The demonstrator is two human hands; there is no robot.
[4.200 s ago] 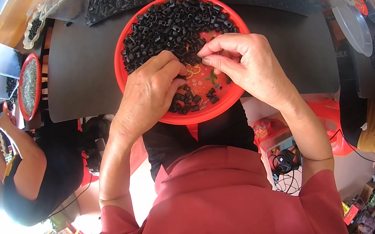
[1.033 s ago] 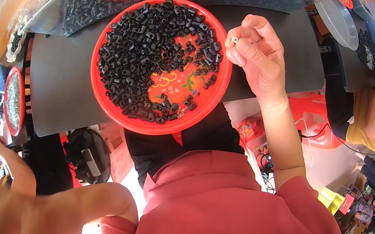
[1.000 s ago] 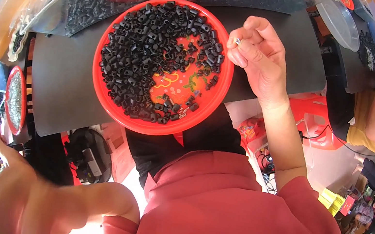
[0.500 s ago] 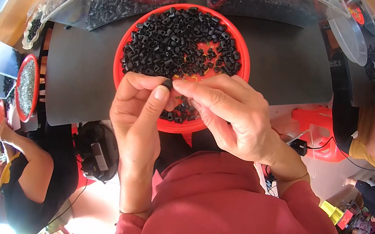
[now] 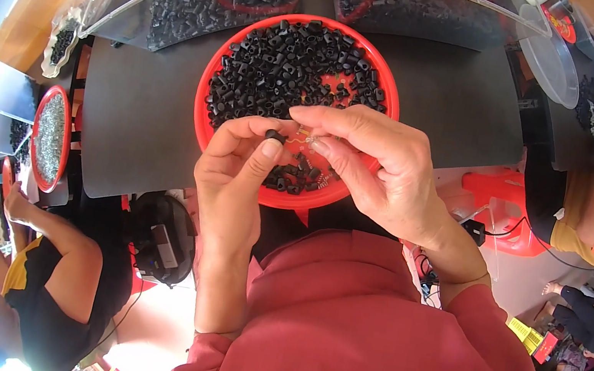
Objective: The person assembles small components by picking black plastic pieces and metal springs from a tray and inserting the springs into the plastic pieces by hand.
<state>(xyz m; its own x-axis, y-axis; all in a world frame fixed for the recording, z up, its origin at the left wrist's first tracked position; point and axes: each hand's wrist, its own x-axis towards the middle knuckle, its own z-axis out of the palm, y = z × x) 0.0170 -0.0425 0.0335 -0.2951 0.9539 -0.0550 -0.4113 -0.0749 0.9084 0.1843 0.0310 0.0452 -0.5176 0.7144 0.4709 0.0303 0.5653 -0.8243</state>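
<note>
My left hand (image 5: 232, 175) pinches a small black plastic piece (image 5: 274, 136) between thumb and forefinger, above the near part of a round red tray (image 5: 397, 85). Many similar black plastic pieces (image 5: 277, 66) are heaped in the tray, thickest toward its far left. Close by on the right, my right hand (image 5: 384, 172) has its forefinger stretched over the tray, apart from the thumb. Something tiny and shiny (image 5: 310, 139) shows at that thumb's tip; its kind is too small to make out. A few loose black pieces (image 5: 294, 177) lie at the tray's near side, below my fingers.
Clear plastic bins (image 5: 224, 7) of black pieces stand behind the tray on a dark table (image 5: 132, 121). At the left is a red tray of silvery bits (image 5: 49, 138). Co-workers sit on both sides, and a red stool (image 5: 513, 220) stands at the right.
My right hand's fingertips have drawn away from the black piece, and its forefinger and thumb have spread. My left hand still holds the piece. The whole view has shifted slightly.
</note>
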